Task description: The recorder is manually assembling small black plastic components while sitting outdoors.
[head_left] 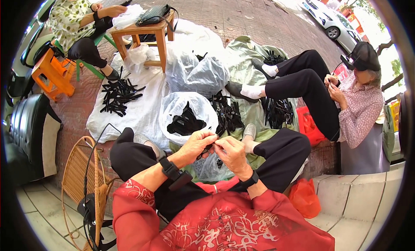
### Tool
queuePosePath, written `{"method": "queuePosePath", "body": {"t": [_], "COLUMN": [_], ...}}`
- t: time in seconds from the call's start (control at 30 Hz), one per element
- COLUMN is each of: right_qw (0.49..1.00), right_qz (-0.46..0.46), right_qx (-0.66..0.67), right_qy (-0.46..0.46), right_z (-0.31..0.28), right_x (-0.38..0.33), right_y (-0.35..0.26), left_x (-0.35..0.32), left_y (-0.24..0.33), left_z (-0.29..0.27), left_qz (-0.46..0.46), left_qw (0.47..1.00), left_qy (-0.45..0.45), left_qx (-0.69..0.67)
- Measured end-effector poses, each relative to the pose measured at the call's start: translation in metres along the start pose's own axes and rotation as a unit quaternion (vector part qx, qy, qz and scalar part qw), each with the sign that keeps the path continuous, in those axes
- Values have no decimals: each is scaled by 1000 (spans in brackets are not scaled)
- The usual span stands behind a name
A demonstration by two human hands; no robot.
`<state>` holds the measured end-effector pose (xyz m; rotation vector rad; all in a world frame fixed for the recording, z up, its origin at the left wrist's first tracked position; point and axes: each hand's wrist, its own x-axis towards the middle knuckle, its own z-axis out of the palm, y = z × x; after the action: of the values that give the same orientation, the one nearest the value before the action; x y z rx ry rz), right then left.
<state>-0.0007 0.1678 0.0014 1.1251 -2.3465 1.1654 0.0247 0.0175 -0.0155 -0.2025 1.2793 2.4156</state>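
My left hand (195, 143) and my right hand (232, 152) meet above my lap, both pinching one small black plastic part (210, 146) between the fingertips. Most of the part is hidden by my fingers. Each wrist carries a black band. Just beyond my hands stands an open clear plastic bag (186, 112) holding black pieces. A loose pile of black parts (226, 112) lies to its right on a green sheet (246, 56).
More black strips (119, 95) lie on a white sheet at left. A wooden stool (145, 32) with a black purse stands behind. One person sits at right with legs stretched out, another at top left. A wicker chair (82, 177) is by my left knee.
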Motion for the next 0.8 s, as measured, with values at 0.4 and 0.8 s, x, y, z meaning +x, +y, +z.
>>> {"method": "queuePosePath", "body": {"t": [0.4,0.8], "right_qw": [701,809], "right_qz": [440,399], "right_qx": [561,432], "right_qy": [-7,-6], "right_z": [11,-1], "right_x": [-10,-1], "right_y": [13,13], "left_x": [-2,-2], "left_y": [2,9], "left_z": [-1,-2], "left_qz": [11,3], "left_qw": [999,996], "left_qy": [-27,62], "left_qx": [-21,-58]}}
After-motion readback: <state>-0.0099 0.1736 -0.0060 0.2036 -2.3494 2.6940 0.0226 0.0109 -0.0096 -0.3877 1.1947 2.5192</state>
